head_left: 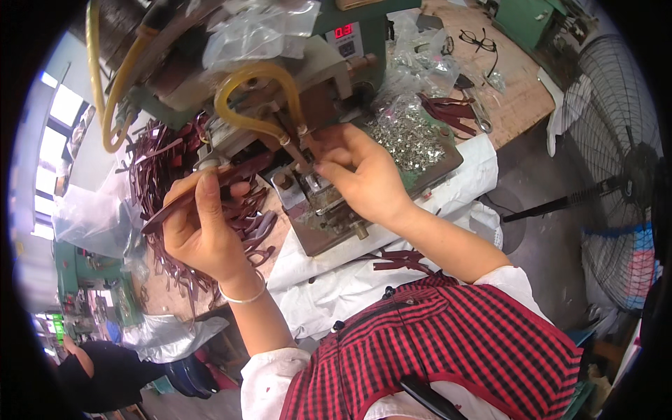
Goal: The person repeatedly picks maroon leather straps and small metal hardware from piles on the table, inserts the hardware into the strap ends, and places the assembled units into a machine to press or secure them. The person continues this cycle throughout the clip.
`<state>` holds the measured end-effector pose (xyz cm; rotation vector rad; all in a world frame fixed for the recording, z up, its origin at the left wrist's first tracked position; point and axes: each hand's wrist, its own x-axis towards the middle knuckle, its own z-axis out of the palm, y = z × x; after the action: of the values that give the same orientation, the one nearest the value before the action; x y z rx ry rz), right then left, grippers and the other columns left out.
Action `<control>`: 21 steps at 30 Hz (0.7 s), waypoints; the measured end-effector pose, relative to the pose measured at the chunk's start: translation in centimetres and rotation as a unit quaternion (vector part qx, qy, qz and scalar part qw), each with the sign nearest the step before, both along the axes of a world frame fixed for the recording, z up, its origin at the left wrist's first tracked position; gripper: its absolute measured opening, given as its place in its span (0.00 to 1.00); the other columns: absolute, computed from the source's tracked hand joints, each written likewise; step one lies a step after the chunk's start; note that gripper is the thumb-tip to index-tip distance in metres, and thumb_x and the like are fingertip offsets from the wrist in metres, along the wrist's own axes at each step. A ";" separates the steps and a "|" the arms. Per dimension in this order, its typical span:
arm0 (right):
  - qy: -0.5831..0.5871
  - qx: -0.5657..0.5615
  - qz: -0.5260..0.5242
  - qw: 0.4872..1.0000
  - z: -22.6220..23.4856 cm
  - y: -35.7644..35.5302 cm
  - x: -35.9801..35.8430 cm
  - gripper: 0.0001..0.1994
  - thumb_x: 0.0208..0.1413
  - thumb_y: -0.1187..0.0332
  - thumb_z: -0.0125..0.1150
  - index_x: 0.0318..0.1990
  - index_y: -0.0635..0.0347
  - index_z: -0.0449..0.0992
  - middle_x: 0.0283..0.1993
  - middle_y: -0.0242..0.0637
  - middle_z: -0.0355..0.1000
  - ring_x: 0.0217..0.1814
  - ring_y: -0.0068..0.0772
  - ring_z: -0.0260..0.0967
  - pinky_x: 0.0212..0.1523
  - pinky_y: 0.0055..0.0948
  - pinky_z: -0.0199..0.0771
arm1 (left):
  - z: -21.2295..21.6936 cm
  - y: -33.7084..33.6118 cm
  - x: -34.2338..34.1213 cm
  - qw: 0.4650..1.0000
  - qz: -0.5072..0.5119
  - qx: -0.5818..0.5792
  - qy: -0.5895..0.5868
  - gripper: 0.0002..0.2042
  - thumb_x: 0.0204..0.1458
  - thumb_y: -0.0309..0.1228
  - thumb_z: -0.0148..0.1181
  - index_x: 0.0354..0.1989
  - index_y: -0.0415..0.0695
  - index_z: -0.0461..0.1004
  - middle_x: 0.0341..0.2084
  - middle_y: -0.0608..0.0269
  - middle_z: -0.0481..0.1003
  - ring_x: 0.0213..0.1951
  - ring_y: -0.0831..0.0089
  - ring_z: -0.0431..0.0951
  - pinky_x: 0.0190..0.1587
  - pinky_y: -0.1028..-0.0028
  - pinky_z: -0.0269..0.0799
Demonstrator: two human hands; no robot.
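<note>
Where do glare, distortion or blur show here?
Head view: windows blow out white; metal pieces glint; fisheye bows the caged fan near the right rim; the co-worker at lower left looks soft; left hand and right hand look fairly crisp.

Just off centre toward one o'clock, your right hand (367, 178) obscures whatever its fingertips meet. At nine o'clock, your left hand (199, 238) covers part of the maroon strip (248, 168). Toward half past one, the metal pieces (409, 143) are too small to identify. The rim crops the wire-caged fan (634, 171) at three and the black-clad co-worker (115, 374) at eight.
</note>
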<state>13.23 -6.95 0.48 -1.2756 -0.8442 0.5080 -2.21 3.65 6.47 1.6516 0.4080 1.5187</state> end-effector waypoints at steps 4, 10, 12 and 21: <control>0.010 -0.033 0.020 0.999 1.5 0.0 -0.3 0.22 0.56 0.77 0.58 0.59 0.66 0.67 0.39 0.48 0.81 0.40 0.41 0.79 0.43 0.35 0.75 | 0.1 0.0 0.4 1.000 0.023 0.016 -0.012 0.08 0.62 0.25 0.60 0.38 0.30 0.77 0.30 0.51 0.81 0.23 0.72 0.80 0.27 0.80 0.75; -0.163 -0.024 0.018 0.986 1.3 -2.0 0.3 0.29 0.51 0.77 0.54 0.64 0.66 0.64 0.49 0.57 0.76 0.52 0.58 0.75 0.55 0.44 0.74 | -2.2 -2.5 -1.5 0.973 0.016 0.214 0.082 0.01 0.56 0.20 0.61 0.34 0.34 0.77 0.32 0.49 0.81 0.27 0.71 0.80 0.29 0.75 0.75; -0.339 -0.015 -0.044 0.940 0.4 -2.3 3.2 0.24 0.49 0.76 0.56 0.57 0.64 0.73 0.53 0.53 0.75 0.61 0.55 0.70 0.61 0.47 0.70 | -3.7 -3.9 -0.7 0.932 0.024 0.335 0.137 0.03 0.50 0.18 0.67 0.32 0.37 0.79 0.31 0.50 0.81 0.28 0.70 0.80 0.28 0.73 0.75; -0.422 -0.157 -0.293 0.844 -8.5 -5.9 11.1 0.06 0.48 0.68 0.69 0.35 0.53 0.84 0.51 0.44 0.76 0.59 0.50 0.69 0.53 0.44 0.73 | -6.0 -4.9 1.7 0.877 0.011 0.438 0.198 0.11 0.42 0.22 0.76 0.35 0.44 0.83 0.28 0.60 0.82 0.23 0.72 0.78 0.23 0.77 0.70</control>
<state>24.36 -12.88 -7.97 -2.0137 -1.0301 -0.4871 -0.55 -1.23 0.43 2.6918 -0.0997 1.4600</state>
